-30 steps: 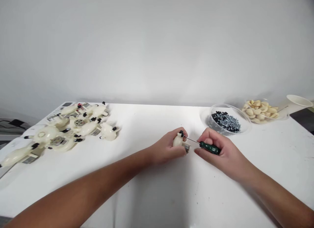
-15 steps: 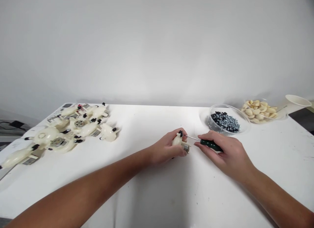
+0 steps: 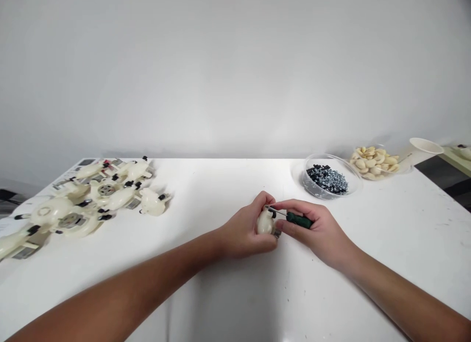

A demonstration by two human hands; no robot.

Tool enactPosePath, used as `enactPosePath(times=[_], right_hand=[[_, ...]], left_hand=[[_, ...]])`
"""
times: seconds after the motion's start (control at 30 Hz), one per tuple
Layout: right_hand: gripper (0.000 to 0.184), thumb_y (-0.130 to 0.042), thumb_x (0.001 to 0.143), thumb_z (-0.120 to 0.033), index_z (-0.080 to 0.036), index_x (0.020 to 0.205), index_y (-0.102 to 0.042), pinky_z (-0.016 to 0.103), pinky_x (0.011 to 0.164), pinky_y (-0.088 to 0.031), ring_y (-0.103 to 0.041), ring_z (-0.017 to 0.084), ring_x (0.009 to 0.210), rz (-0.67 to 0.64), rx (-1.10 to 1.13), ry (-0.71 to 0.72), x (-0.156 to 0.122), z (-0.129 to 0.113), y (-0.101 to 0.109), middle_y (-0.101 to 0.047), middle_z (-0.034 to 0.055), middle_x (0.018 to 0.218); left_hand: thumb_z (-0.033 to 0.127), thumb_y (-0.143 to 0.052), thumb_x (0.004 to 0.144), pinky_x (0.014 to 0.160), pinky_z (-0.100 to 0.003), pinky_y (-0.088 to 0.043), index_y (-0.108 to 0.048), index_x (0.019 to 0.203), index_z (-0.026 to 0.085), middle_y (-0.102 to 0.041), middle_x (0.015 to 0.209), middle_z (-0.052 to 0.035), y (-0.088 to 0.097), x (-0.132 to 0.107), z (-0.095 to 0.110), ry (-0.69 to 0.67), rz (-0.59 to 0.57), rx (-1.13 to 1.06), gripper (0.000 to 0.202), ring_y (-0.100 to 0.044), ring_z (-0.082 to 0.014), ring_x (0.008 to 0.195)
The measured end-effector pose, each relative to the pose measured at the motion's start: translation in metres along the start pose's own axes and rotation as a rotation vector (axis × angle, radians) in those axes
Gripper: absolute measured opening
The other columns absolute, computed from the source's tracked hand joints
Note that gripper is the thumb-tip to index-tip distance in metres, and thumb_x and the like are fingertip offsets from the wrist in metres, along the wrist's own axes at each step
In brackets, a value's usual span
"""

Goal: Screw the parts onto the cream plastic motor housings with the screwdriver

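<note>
My left hand (image 3: 245, 230) grips a small cream plastic housing (image 3: 265, 223) with a black clip on top and a metal motor end showing near my fingertips. My right hand (image 3: 316, 230) holds a green-handled screwdriver (image 3: 299, 220) in its fingers. The thin steel shaft runs left, and its tip is at the black part of the housing. Both hands are close together, and my fingers hide part of the housing.
Several cream plastic assemblies with metal motors (image 3: 84, 202) lie in a heap at the table's left. A clear bowl of black and silver screws (image 3: 327, 181) and a bowl of cream parts (image 3: 371, 163) stand at the back right, beside a white paper cup (image 3: 425, 150).
My right hand has moved left, bringing the screwdriver tip from a small gap to the housing. The whole scene has shifted left in view as my head turned.
</note>
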State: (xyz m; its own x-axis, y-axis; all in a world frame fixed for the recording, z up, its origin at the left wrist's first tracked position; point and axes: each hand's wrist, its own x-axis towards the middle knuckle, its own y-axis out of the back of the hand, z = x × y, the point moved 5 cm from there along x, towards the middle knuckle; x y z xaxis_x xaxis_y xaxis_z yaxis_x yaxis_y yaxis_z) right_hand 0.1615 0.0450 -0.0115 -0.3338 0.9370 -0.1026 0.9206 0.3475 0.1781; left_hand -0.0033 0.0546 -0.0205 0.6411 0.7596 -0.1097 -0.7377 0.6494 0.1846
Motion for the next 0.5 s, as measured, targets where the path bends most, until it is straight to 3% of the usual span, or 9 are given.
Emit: enactPosePath(times=[0.1, 0.3, 0.4, 0.5], right_hand=[[0.031, -0.078, 0.087, -0.044, -0.027, 0.112, -0.077, 0.031, 0.067, -0.054, -0.066, 0.020, 0.076, 0.046, 0.023, 0.031, 0.002, 0.001, -0.001, -0.074, 0.0037, 0.089], [0.021, -0.078, 0.088, -0.036, -0.026, 0.106, -0.076, 0.028, 0.061, -0.052, -0.061, 0.016, 0.066, 0.110, 0.039, 0.096, -0.001, -0.004, 0.000, -0.067, -0.0009, 0.074], [0.018, -0.077, 0.089, -0.036, -0.026, 0.105, -0.076, 0.029, 0.065, -0.053, -0.064, 0.017, 0.072, 0.096, 0.040, 0.123, -0.002, -0.008, 0.001, -0.070, 0.0008, 0.082], [0.022, -0.074, 0.093, -0.038, -0.026, 0.111, -0.073, 0.028, 0.063, -0.050, -0.061, 0.016, 0.068, 0.054, 0.021, 0.109, -0.003, -0.010, 0.001, -0.066, -0.0005, 0.078]], left_hand=[[0.015, -0.065, 0.076, 0.058, -0.025, -0.033, -0.042, 0.108, 0.024, -0.052, 0.083, 0.0044, 0.000, 0.002, -0.001, -0.028, -0.008, -0.001, 0.040, -0.046, -0.0123, 0.069], [0.016, -0.062, 0.079, 0.064, -0.027, -0.036, -0.047, 0.102, 0.022, -0.052, 0.084, 0.0026, -0.009, 0.003, 0.004, -0.001, -0.037, -0.164, 0.029, -0.048, -0.0142, 0.074], [0.016, -0.064, 0.079, 0.066, -0.028, -0.037, -0.047, 0.103, 0.021, -0.052, 0.086, 0.0023, -0.014, 0.003, 0.007, 0.016, -0.058, -0.251, 0.029, -0.048, -0.0144, 0.076], [0.017, -0.065, 0.081, 0.067, -0.028, -0.037, -0.047, 0.102, 0.021, -0.051, 0.086, 0.0023, -0.013, 0.003, 0.008, -0.004, -0.068, -0.313, 0.028, -0.046, -0.0140, 0.076]])
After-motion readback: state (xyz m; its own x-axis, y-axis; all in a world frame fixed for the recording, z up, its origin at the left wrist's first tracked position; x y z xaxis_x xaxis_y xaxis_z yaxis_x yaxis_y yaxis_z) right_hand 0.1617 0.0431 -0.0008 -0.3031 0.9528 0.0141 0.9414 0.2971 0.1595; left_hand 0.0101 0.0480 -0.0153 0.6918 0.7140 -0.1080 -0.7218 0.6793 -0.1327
